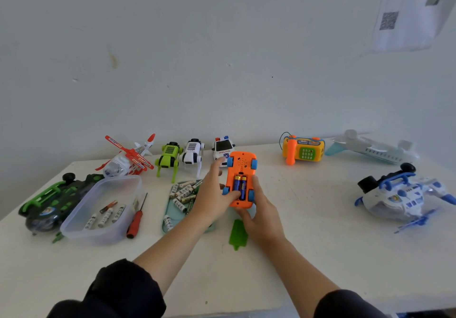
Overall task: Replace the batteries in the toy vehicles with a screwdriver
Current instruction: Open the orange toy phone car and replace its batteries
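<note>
An orange toy car (243,163) with blue wheels is held upside down above the table, its battery bay uncovered. Two blue-and-gold batteries (240,185) sit side by side in the bay. My right hand (261,215) grips the car from below at its near end. My left hand (212,189) lies along the car's left side, its thumb pressing on the batteries. A green battery cover (238,234) lies on the table just under my hands. The red-handled screwdriver (135,220) lies on the table to the left, untouched.
A teal tray (170,215) of several white batteries sits left of my hands. A clear tub (103,209) holds a few more. Toys ring the table: green-black craft (53,200), red helicopter (128,158), two robot dogs (181,157), police car (222,150), phone toy (303,151), airplane (372,150), blue-white craft (402,195).
</note>
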`<state>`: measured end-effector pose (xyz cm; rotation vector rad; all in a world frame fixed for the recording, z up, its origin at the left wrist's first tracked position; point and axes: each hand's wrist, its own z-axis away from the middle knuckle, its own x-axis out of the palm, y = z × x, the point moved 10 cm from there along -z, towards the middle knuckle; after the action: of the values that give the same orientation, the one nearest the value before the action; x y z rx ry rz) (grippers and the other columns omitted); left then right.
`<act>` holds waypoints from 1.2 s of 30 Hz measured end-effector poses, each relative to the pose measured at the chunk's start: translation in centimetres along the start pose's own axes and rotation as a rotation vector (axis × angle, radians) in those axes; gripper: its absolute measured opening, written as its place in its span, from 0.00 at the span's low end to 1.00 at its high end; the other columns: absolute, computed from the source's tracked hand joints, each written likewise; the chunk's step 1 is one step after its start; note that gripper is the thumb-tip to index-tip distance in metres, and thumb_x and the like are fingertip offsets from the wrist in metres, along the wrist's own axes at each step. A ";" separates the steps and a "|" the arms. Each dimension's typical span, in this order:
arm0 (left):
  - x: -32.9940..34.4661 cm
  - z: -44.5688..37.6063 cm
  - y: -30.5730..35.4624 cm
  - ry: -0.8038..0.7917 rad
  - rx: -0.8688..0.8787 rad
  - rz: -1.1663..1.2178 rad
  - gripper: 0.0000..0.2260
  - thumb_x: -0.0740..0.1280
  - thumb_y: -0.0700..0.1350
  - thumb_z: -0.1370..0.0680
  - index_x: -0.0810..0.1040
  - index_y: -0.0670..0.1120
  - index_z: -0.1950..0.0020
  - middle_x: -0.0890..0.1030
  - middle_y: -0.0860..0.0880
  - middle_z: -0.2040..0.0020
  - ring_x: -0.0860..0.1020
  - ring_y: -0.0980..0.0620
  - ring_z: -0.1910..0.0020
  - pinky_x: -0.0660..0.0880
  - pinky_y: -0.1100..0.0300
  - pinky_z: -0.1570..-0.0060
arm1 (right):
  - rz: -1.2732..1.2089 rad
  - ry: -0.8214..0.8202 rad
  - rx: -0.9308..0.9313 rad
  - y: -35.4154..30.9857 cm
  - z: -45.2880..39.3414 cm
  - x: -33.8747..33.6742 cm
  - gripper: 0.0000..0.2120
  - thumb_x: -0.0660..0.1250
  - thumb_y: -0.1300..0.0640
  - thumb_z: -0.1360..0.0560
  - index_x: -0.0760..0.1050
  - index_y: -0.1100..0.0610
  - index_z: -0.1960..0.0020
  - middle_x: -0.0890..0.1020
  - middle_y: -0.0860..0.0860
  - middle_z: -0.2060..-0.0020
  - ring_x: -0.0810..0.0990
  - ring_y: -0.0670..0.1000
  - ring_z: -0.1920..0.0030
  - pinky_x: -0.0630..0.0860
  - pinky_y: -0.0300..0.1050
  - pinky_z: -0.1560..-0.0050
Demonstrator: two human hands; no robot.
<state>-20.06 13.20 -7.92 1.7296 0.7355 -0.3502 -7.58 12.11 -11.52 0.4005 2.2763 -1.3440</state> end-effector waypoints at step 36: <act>0.6 2.3 1.2 -0.062 0.300 -0.551 0.23 0.54 0.57 0.20 0.63 0.53 0.26 0.62 0.46 0.29 0.59 0.47 0.31 0.60 0.52 0.32 | 0.028 0.005 -0.019 -0.2 -0.1 0.2 0.40 0.68 0.55 0.24 0.39 0.45 0.30 0.74 0.49 0.34 0.76 0.50 0.40 0.66 0.31 0.48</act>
<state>-18.55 11.04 -8.03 1.7591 1.1580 -0.9260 -7.80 12.08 -11.46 0.4279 2.2772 -1.3078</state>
